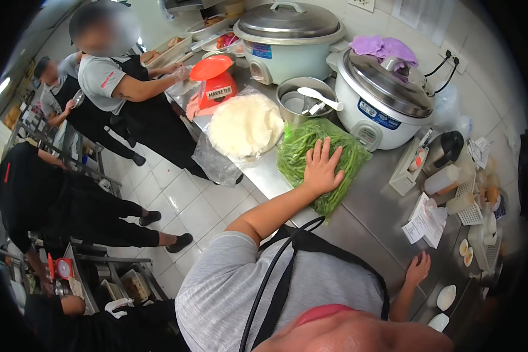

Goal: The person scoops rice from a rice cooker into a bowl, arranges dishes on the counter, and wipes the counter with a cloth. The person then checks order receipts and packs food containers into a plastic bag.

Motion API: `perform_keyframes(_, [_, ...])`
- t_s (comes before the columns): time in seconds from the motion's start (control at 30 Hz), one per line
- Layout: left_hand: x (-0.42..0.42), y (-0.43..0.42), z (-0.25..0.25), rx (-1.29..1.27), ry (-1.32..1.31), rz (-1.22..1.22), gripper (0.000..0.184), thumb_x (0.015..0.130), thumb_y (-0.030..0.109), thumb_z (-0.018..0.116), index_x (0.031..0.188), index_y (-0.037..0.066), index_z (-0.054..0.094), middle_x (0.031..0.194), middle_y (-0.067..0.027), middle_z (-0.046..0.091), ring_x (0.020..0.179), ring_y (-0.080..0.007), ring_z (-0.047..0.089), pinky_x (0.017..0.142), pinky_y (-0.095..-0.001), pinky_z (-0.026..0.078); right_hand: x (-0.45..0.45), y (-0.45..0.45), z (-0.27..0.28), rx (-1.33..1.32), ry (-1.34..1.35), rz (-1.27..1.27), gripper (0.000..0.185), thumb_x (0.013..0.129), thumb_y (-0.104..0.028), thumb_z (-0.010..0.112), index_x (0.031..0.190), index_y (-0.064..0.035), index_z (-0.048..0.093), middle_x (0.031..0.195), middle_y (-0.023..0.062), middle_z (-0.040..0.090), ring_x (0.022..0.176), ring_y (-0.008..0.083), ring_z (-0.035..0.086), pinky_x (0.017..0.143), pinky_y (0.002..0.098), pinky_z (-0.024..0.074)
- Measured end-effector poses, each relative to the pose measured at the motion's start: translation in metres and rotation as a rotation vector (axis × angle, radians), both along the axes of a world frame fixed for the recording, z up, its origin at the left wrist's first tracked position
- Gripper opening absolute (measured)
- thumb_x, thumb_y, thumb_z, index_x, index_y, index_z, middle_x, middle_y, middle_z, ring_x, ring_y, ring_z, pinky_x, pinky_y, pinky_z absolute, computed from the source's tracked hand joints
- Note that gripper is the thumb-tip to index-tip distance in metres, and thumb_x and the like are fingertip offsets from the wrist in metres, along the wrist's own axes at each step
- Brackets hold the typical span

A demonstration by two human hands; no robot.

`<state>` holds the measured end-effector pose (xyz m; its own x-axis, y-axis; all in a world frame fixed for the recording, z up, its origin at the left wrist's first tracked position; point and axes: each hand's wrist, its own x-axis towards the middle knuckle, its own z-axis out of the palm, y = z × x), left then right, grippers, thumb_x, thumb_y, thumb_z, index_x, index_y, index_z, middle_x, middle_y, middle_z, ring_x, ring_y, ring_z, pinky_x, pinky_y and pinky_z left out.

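My left hand (323, 167) lies flat with its fingers spread on a clear plastic bag of long green vegetables (299, 149). My right hand (418, 268) rests on the steel counter (372, 226) at the lower right, fingers slightly apart and nothing visible in it. Left of the green bag sits a bag of white food (246, 126). Behind them are a steel pot (290, 105) with a white ladle (322, 98) and a red scale (217, 91).
Two large rice cookers (293, 53) (381, 100) stand at the back. Bottles (443, 179), papers (425, 223), baskets (468, 202) and small white dishes (446, 297) line the right. Co-workers (141, 88) (64, 193) stand at the left; one has gloved hands near the scale.
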<state>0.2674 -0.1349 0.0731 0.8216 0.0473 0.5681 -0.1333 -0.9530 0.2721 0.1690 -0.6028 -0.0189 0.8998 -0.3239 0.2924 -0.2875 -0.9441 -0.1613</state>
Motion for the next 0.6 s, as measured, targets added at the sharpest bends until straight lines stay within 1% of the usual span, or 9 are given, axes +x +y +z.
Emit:
perform_keyframes(0.17, [0.002,0.000,-0.003,0.026,0.083,-0.012,0.056,0.069,0.040,0.049,0.117,0.011,0.042,0.131,-0.0162,0.024,0.119,-0.0352,0.020,0.094,-0.0482,0.016,-0.001,0.000,-0.001,-0.004,-0.010,-0.016,0.037,0.076,-0.025,0.049,0.112,-0.0155,0.048,0.123,0.0070,0.040,0.113,0.0250,0.036,0.091,0.0422,0.0274])
perform_keyframes(0.27, [0.003,0.000,0.000,-0.001,0.178,-0.039,0.058,0.070,0.040,0.048,0.117,0.007,0.041,0.132,-0.0174,0.021,0.121,-0.0363,0.016,0.095,-0.0494,0.014,0.000,0.002,0.000,-0.002,-0.016,-0.024,0.037,0.076,-0.025,0.049,0.112,-0.0157,0.048,0.122,0.0069,0.040,0.113,0.0247,0.036,0.091,0.0421,0.0275])
perform_keyframes(0.37, [0.004,0.000,-0.002,-0.001,0.162,-0.028,0.056,0.070,0.041,0.048,0.115,0.009,0.042,0.131,-0.0167,0.024,0.121,-0.0360,0.018,0.095,-0.0494,0.013,0.000,0.003,0.002,0.003,-0.014,-0.011,0.037,0.076,-0.025,0.049,0.112,-0.0156,0.048,0.122,0.0069,0.041,0.113,0.0245,0.036,0.091,0.0418,0.0278])
perform_keyframes(0.47, [0.003,0.001,-0.001,-0.003,0.160,-0.032,0.056,0.071,0.041,0.048,0.116,0.008,0.041,0.131,-0.0166,0.023,0.121,-0.0359,0.017,0.096,-0.0492,0.013,0.000,0.001,-0.002,-0.023,-0.027,-0.008,0.037,0.076,-0.025,0.049,0.112,-0.0149,0.048,0.121,0.0074,0.042,0.112,0.0246,0.037,0.091,0.0409,0.0289])
perform_keyframes(0.6, [0.004,0.005,-0.002,0.011,0.149,-0.018,0.054,0.069,0.040,0.050,0.113,0.008,0.044,0.128,-0.0164,0.028,0.119,-0.0366,0.022,0.093,-0.0512,0.018,0.006,-0.003,-0.015,-0.057,-0.032,-0.066,0.038,0.076,-0.025,0.050,0.112,-0.0131,0.048,0.117,0.0109,0.045,0.110,0.0253,0.039,0.091,0.0370,0.0325])
